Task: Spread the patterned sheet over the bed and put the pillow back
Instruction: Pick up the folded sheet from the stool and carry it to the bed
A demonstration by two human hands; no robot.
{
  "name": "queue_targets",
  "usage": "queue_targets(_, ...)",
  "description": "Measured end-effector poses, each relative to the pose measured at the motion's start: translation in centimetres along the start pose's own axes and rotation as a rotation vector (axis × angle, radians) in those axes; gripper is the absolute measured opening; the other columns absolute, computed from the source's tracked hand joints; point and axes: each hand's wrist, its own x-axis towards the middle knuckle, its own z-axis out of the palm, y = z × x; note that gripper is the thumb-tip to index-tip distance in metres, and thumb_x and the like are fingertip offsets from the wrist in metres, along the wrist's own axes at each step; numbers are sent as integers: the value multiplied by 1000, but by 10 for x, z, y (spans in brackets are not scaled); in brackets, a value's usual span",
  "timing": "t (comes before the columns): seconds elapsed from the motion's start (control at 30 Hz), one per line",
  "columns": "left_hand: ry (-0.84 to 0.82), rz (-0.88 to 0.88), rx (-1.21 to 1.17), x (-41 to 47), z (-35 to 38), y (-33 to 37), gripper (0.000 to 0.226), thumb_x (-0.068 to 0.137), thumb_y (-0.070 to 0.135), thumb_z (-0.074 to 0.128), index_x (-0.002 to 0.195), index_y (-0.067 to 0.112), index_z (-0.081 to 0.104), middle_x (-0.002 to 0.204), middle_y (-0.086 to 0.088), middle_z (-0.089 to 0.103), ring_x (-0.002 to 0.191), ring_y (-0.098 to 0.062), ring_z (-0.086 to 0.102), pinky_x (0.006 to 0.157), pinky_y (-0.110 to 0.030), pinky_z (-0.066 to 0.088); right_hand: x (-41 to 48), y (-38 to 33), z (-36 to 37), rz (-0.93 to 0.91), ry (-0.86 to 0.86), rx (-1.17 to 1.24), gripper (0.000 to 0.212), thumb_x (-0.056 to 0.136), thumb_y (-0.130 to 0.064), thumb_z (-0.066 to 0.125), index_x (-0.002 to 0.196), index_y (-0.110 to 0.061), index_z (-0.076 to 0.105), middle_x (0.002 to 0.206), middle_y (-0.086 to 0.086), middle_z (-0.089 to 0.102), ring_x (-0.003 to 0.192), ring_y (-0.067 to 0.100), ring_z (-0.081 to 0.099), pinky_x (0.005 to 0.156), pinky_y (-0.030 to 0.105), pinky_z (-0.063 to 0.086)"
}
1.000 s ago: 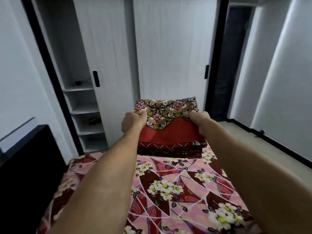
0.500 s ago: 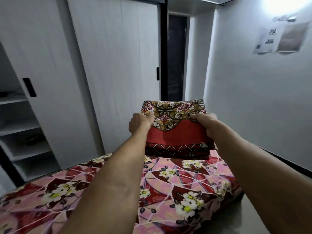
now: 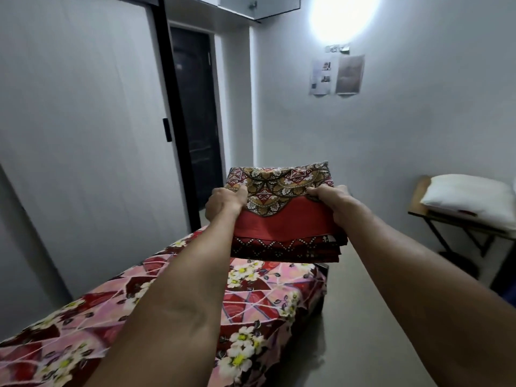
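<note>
A folded patterned sheet [image 3: 282, 219], red with a brown and white print and a dark border, hangs in the air above the far corner of the bed [image 3: 259, 300]. My left hand [image 3: 224, 203] grips its left edge and my right hand [image 3: 332, 202] grips its right edge, both arms stretched forward. The bed carries a pink and dark red floral cover. A white pillow [image 3: 469, 199] lies on a small wooden table [image 3: 418, 208] at the right wall.
White wardrobe sliding doors [image 3: 83, 135] run along the left behind the bed. A dark doorway [image 3: 195, 115] stands beyond them. Grey floor [image 3: 363, 317] stretches to the right of the bed. Papers [image 3: 336, 74] hang on the right wall under a bright lamp.
The view has swung to the right, from the open wardrobe shelves to the right wall, the table and the pillow. Both hands keep the same grip on the folded sheet.
</note>
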Motion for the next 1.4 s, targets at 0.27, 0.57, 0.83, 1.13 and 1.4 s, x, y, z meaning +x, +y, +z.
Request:
queue_targets(0.27,-76,93,42,-18,70,72,79,87,71,48,132,7,55,128,-12,64,117,-33,61,79,-37,44,40,8,-82,-8,130,25,55,68,-38,89,108,-9,64,100,9,69,91,29,69,91,43,58)
queue_targets(0.57,-104,172,29,-38,136,134,76,84,68,50,129,8,60,128,-12,64,117,-33,61,83,-37,46,79,24,-156,-5,216,48,48,72,-34,87,106,-9,65,100,9,70,90,27,69,89,40,58)
queue_targets(0.83,-120,193,25,-45,181,174,75,82,67,52,128,7,60,127,-14,65,117,-33,62,86,-36,48,115,26,-200,15,247,68,47,72,-34,85,106,-6,68,95,8,72,85,26,71,83,39,60)
queue_targets(1.13,-154,236,31,-18,221,216,74,84,64,53,130,6,57,129,-15,63,119,-33,60,90,-36,47,164,29,-213,18,313,91,43,76,-31,84,106,-6,67,101,9,70,88,26,69,84,35,58)
queue_targets(1.4,-190,274,-3,29,251,252,71,86,63,52,130,8,57,129,-14,64,119,-33,60,80,-35,41,219,7,-207,5,364,84,46,77,-29,84,110,-2,67,104,10,70,90,26,68,75,31,51)
